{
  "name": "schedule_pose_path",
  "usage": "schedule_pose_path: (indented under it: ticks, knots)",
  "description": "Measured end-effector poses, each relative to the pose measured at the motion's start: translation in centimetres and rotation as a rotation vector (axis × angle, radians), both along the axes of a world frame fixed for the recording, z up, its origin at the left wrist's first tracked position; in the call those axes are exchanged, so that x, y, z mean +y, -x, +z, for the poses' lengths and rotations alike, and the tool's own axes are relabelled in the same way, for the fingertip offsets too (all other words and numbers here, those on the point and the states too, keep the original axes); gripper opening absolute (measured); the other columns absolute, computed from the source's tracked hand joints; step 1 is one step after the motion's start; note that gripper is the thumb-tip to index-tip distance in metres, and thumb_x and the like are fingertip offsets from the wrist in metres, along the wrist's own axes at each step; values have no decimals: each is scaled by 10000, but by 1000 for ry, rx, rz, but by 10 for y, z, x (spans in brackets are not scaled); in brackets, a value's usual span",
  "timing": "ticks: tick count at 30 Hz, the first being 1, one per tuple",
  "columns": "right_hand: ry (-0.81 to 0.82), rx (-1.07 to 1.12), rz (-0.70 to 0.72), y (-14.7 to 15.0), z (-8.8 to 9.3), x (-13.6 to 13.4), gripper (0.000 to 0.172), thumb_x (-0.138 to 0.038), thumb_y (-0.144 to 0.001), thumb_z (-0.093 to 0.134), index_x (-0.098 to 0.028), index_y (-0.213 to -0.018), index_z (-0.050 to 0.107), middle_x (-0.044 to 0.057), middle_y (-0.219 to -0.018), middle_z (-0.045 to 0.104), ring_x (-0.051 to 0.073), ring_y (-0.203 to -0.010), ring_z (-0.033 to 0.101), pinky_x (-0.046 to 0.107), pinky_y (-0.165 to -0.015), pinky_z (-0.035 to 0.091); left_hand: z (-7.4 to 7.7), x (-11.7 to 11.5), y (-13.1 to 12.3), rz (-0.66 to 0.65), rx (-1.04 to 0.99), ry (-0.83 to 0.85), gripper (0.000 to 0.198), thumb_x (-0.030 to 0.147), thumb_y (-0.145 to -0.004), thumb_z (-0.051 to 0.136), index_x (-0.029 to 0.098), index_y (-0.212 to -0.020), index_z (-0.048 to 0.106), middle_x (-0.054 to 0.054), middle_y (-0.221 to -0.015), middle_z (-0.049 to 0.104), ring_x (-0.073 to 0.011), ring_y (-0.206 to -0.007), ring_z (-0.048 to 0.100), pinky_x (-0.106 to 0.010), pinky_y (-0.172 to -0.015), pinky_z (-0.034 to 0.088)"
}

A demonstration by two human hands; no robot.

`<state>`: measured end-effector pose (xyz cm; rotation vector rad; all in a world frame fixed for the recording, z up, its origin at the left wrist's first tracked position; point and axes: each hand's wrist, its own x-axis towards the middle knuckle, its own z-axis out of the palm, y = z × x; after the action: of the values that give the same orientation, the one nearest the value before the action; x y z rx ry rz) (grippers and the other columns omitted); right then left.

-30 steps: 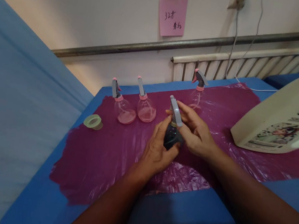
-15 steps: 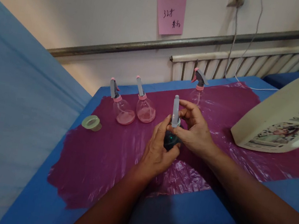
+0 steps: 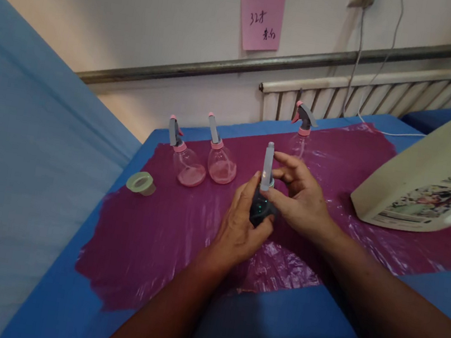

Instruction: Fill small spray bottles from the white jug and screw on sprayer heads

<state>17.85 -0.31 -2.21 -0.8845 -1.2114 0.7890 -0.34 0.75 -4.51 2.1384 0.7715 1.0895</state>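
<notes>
A dark green spray bottle [image 3: 259,211] with a grey spray head stands upright between my hands on the purple plastic sheet [image 3: 156,238]. Around the bottle's body, my left hand [image 3: 242,222] has its fingers on the far left side and its thumb at the near right. My right hand [image 3: 300,194] grips the spray head [image 3: 267,167] near its collar, thumb in front and fingers behind. Two clear spray bottles, one [image 3: 191,174] left of the other [image 3: 222,171], hold pink liquid and stand to the left. Behind my right hand is a third pink-collared spray bottle [image 3: 302,129], its lower part hidden.
A large cream jug [image 3: 414,180] with an open neck stands at the right. Towards the left edge of the sheet sits a small pale green funnel-like cup [image 3: 141,183]. Blue cloth [image 3: 20,149] hangs at the left; a radiator [image 3: 373,89] and cords are behind the table.
The view has shifted slightly. My right-hand fingers have turned a little at the spray head; my left hand keeps its hold on the bottle.
</notes>
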Motion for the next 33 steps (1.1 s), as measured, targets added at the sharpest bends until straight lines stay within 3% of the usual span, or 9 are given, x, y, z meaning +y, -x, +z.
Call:
schedule_pose_path:
  ticks: [6,12,17,23,26,29,33]
  knots:
    - [-25,-33,-67,6,2,2,731,-261,-878,898,-367,-1539,605,13,-1155,774,245,-1113,771,514,-1121,637,-2,0,-1,21,-8,13,1110,168,-983,830,475,-1842,195,-106,-1715,546,-361,-1550,617,-659,-1308,542]
    - [-65,-124,-38,3,0,-7,721,-292,-1030,762,-391,-1694,500,70,-1447,776,273,-1372,746,570,-1295,550,0,1,-1,6,2,-21,1068,182,-1016,806,468,-1846,198,-111,-1758,518,-356,-1565,606,-647,-1319,540]
    - [-55,-173,-129,0,-1,-8,605,-317,-1007,810,-361,-1577,610,66,-1349,822,287,-1285,795,547,-1185,626,-1,1,-1,16,5,-45,1088,167,-1014,797,476,-1850,173,-107,-1760,500,-356,-1590,582,-642,-1318,546]
    - [-27,-175,-147,1,-4,-6,538,-349,-975,843,-359,-1478,651,60,-1387,804,279,-1285,788,531,-1184,611,1,-1,-1,41,48,-74,1063,212,-1036,794,454,-1857,163,-117,-1736,514,-358,-1574,597,-619,-1291,575]
    - [4,-187,-195,4,-3,-8,463,-370,-924,889,-329,-1351,714,58,-1309,825,282,-1211,794,530,-1152,615,2,-1,0,58,70,-88,1046,260,-1049,805,441,-1860,169,-123,-1718,525,-362,-1552,615,-607,-1276,583]
    - [49,-237,-209,3,1,-13,329,-411,-919,896,-298,-1198,763,45,-1165,845,271,-1081,799,505,-1062,633,1,-2,2,45,92,-89,1093,266,-1036,826,457,-1865,139,-119,-1710,524,-364,-1556,609,-594,-1272,582]
    - [52,-360,-235,-10,17,-13,295,-457,-924,894,-275,-1139,805,45,-1096,851,261,-1013,787,476,-999,627,-1,-3,2,73,126,-72,1158,341,-1013,863,440,-1868,89,-134,-1706,529,-387,-1563,596,-633,-1270,568]
